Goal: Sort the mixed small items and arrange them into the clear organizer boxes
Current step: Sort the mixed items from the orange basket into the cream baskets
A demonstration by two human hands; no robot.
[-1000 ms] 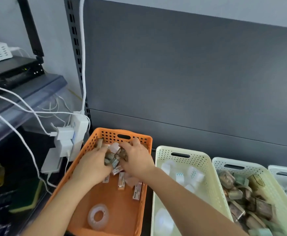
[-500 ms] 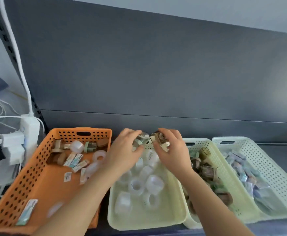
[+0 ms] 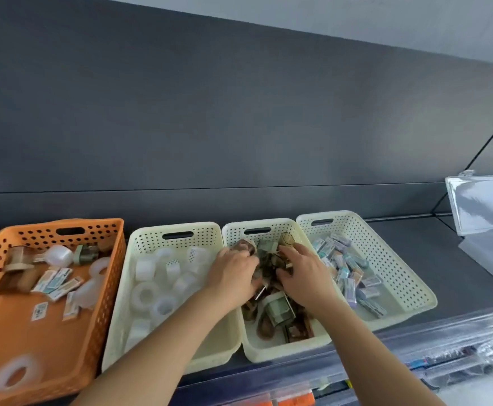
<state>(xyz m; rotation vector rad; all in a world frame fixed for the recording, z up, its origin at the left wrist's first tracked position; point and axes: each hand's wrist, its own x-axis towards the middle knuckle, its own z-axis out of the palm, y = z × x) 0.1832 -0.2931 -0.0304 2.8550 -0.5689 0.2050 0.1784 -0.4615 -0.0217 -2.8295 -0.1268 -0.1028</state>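
four perforated baskets are standing in one row on the shelf: one orange basket [image 3: 116,259] at the left and three cream baskets. the first cream basket [image 3: 177,230] is holding about a dozen clear tape rolls [image 3: 145,294]; the exact number is not clear. the second cream basket [image 3: 268,224] is holding a heap of brown and green tape dispensers [image 3: 279,310], too tangled for counting. the third cream basket [image 3: 397,259] is holding many small flat packets [image 3: 353,271], perhaps twenty. two hands are showing, left hand [image 3: 233,276] and right hand [image 3: 305,273], both reaching in the second cream basket. one clear lid [image 3: 482,203] is standing at the right.
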